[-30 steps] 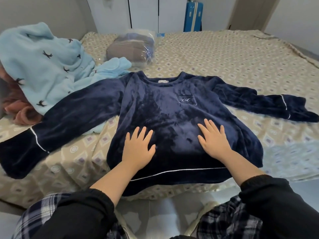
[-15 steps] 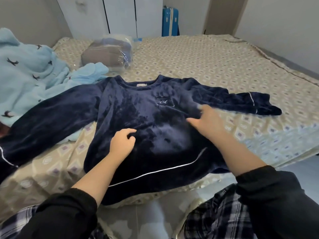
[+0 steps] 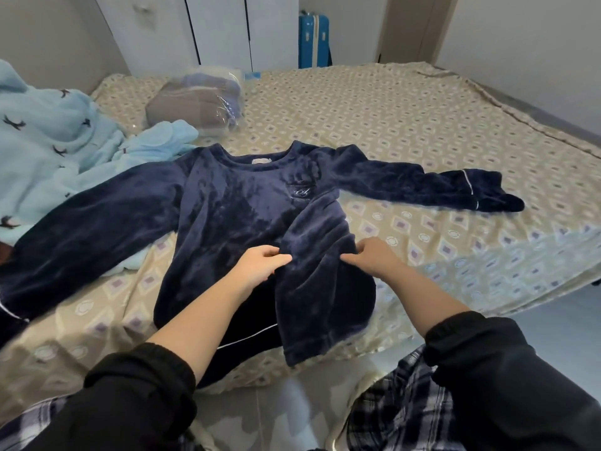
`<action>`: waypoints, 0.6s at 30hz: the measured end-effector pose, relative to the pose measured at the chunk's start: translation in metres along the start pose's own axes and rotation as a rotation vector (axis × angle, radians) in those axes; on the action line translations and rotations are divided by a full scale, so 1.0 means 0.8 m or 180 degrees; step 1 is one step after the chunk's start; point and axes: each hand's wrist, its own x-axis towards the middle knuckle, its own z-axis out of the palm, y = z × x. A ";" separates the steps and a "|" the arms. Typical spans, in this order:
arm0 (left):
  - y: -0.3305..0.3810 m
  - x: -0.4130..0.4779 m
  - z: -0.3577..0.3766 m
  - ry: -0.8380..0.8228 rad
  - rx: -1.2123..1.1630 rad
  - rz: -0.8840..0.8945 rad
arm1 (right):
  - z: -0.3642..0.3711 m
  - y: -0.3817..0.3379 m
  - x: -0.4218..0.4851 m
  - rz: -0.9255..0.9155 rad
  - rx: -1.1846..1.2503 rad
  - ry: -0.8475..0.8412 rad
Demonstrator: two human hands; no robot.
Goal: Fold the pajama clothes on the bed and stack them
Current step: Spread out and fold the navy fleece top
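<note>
A navy fleece pajama top (image 3: pixel 227 203) lies face up on the patterned bed (image 3: pixel 406 125), sleeves spread to both sides. Its right side is folded over the middle as a thick flap. My left hand (image 3: pixel 260 265) pinches the flap's inner edge at mid-body. My right hand (image 3: pixel 370 258) grips the flap's outer edge on the other side. The white-piped hem hangs over the bed's near edge between my forearms.
A pile of light blue fleece pajamas (image 3: pixel 48 144) with dark bird prints sits at the left, partly under the navy sleeve. A clear plastic bag of folded clothes (image 3: pixel 198 104) lies behind. A blue suitcase (image 3: pixel 313 40) stands by the far wall.
Both hands lay flat on the top's lower body a second ago. Since then the right side of the top has been brought over the middle, and both hands now hold that flap.
</note>
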 end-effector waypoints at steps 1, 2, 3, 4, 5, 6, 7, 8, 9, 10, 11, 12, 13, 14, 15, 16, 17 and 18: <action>0.001 -0.001 0.004 0.0031 0.0024 0.0081 | 0.000 0.000 0.000 -0.0076 0.0062 0.0109; 0.003 -0.001 0.007 0.0096 0.0038 0.0139 | -0.004 0.000 0.000 -0.0073 0.0185 0.0213; 0.003 0.001 0.009 0.0213 0.0067 0.0180 | -0.013 0.001 0.002 0.0041 0.0396 0.0310; 0.004 0.002 0.010 0.0361 0.0052 0.0169 | -0.024 0.007 0.004 0.0223 0.0682 0.0422; 0.005 0.005 0.010 0.0486 -0.0090 0.0094 | -0.036 0.015 0.007 0.0442 0.0924 0.0522; 0.006 0.007 0.011 0.0529 -0.0384 -0.0012 | -0.045 0.025 0.009 0.0644 0.0970 0.0594; 0.009 0.009 0.012 0.0493 -0.0759 -0.0125 | -0.051 0.035 0.008 0.0788 0.0786 0.0588; 0.013 0.010 0.014 0.0412 -0.1089 -0.0221 | -0.055 0.045 0.005 0.0869 0.0521 0.0420; 0.018 0.012 0.016 0.0324 -0.1294 -0.0273 | -0.057 0.051 0.002 0.0907 0.0255 0.0113; 0.024 0.013 0.018 0.0227 -0.1369 -0.0288 | -0.056 0.054 -0.001 0.0902 0.0023 -0.0154; 0.030 0.015 0.022 0.0102 -0.1387 -0.0291 | -0.055 0.055 -0.002 0.0820 -0.0146 -0.0181; 0.035 0.017 0.026 -0.0037 -0.1356 -0.0302 | -0.054 0.055 -0.002 0.0674 -0.0199 0.0062; 0.040 0.017 0.031 -0.0177 -0.1312 -0.0324 | -0.054 0.054 0.001 0.0505 -0.0090 0.0428; 0.044 0.017 0.036 -0.0285 -0.1243 -0.0326 | -0.055 0.051 0.002 0.0334 0.0150 0.0756; 0.046 0.018 0.041 -0.0360 -0.1169 -0.0318 | -0.055 0.046 0.004 0.0187 0.0375 0.0886; 0.049 0.017 0.046 -0.0418 -0.1107 -0.0290 | -0.053 0.040 0.006 0.0127 0.0523 0.0765; 0.050 0.017 0.050 -0.0468 -0.1072 -0.0255 | -0.049 0.035 0.006 0.0107 0.0583 0.0509; 0.050 0.017 0.054 -0.0495 -0.1051 -0.0227 | -0.043 0.030 0.006 0.0079 0.0564 0.0243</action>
